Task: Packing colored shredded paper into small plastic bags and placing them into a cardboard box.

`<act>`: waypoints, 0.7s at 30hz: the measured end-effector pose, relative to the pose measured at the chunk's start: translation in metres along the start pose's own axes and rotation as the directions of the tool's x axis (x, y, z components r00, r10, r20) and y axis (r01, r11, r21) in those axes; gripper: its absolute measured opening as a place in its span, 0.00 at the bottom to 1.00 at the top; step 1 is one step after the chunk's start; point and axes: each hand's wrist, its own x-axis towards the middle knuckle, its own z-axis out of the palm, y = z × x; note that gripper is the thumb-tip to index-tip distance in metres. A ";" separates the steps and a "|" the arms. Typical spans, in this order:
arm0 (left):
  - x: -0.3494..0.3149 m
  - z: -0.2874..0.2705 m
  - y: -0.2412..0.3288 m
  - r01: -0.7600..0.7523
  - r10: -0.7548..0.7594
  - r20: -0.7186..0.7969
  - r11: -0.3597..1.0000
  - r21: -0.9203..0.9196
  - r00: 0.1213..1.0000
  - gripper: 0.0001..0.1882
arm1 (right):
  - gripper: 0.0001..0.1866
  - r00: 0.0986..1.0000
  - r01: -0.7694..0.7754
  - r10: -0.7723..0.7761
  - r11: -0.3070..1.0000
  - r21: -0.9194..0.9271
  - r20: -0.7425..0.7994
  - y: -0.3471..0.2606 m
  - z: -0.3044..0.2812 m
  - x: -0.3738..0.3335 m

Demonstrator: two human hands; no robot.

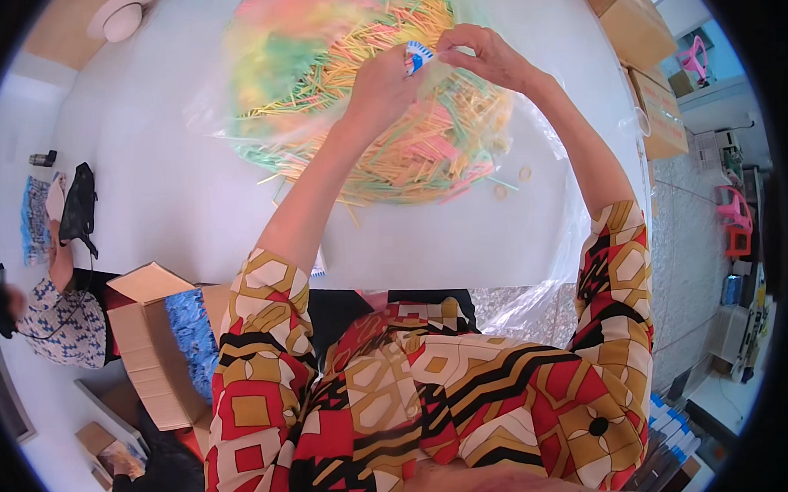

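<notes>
While my left hand (pixel 382 88) is closed around a small blue-and-white packet (pixel 419 58), its printed end showing past my fingers, my right hand (pixel 494 59) is just beside it with thumb and fingertips drawn close together; I cannot tell whether they pinch anything. Both hands are above a wide heap of thin coloured sticks (pixel 409 166), pink, yellow, orange and green, lying among clear plastic on the white table (pixel 158 193). A few sticks stray from the near edge of the heap, and two small pale rings (pixel 524 172) lie to its right. Cardboard boxes (pixel 658 107) stand along the table's right side. To my left, an open carton (pixel 155 358) holds blue packs (pixel 194 340), and beyond it a co-worker (pixel 62 323) in a patterned top reaches near a black bag (pixel 80 209).
</notes>
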 end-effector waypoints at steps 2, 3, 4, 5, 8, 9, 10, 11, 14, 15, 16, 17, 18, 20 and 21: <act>0.011 0.007 -0.001 -0.138 0.122 0.068 0.921 0.364 0.990 0.17 | 0.07 1.000 -0.002 0.002 1.000 0.006 0.004 0.001 0.001 -0.004; 0.013 0.011 -0.002 -0.133 0.114 0.073 0.920 0.368 0.991 0.17 | 0.06 0.998 0.048 -0.050 0.998 -0.040 -0.037 0.001 0.003 -0.006; 0.017 0.018 -0.001 -0.126 0.100 0.084 0.896 0.425 0.991 0.17 | 0.06 0.992 0.094 -0.101 0.991 -0.092 -0.076 0.003 0.003 -0.008; 0.018 0.023 -0.001 -0.120 0.085 0.092 0.868 0.481 0.992 0.16 | 0.06 0.992 0.091 -0.098 0.992 -0.086 -0.078 0.006 0.006 -0.009; 0.014 0.034 -0.002 -0.185 0.194 0.042 0.820 0.542 0.980 0.12 | 0.02 0.933 0.210 -0.295 0.911 -0.354 -0.207 0.010 0.019 -0.012; 0.013 0.034 -0.002 -0.187 0.192 0.047 0.820 0.541 0.980 0.12 | 0.02 0.935 0.150 -0.257 0.911 -0.385 -0.245 0.008 0.025 -0.013; 0.011 0.034 -0.003 -0.195 0.205 0.043 0.818 0.541 0.978 0.11 | 0.02 0.934 0.090 -0.220 0.907 -0.411 -0.282 0.006 0.030 -0.014; 0.009 0.034 -0.003 -0.204 0.217 0.040 0.817 0.540 0.975 0.10 | 0.02 0.935 0.088 -0.217 0.909 -0.408 -0.281 0.007 0.032 -0.014; 0.003 0.036 0.002 -0.239 0.278 -0.006 0.837 0.493 0.961 0.09 | 0.02 0.959 -0.051 -0.064 0.920 -0.388 -0.276 0.007 0.033 -0.013; 0.000 0.036 0.004 -0.242 0.277 0.000 0.839 0.486 0.961 0.09 | 0.02 0.945 -0.038 -0.087 0.928 -0.370 -0.316 0.006 0.032 -0.014; -0.004 0.035 0.007 -0.274 0.301 0.009 0.857 0.436 0.954 0.08 | 0.03 0.927 -0.027 -0.109 0.935 -0.353 -0.358 0.007 0.030 -0.016; -0.009 0.036 0.012 -0.310 0.329 0.018 0.870 0.384 0.944 0.06 | 0.03 0.926 -0.040 -0.099 0.934 -0.355 -0.365 0.026 0.029 -0.017; -0.018 0.046 0.015 -0.325 0.339 0.031 0.870 0.371 0.940 0.06 | 0.03 0.895 -0.131 -0.074 0.899 -0.417 -0.440 0.060 0.026 -0.022; -0.055 0.034 -0.003 -0.448 0.432 0.124 0.838 0.311 0.893 0.06 | 0.03 0.832 -0.313 0.099 0.896 -0.314 -0.546 0.078 0.038 0.000; -0.061 0.037 0.004 -0.483 0.462 0.141 0.833 0.270 0.876 0.06 | 0.04 0.742 -0.514 0.305 0.830 -0.216 -0.597 0.076 0.006 -0.023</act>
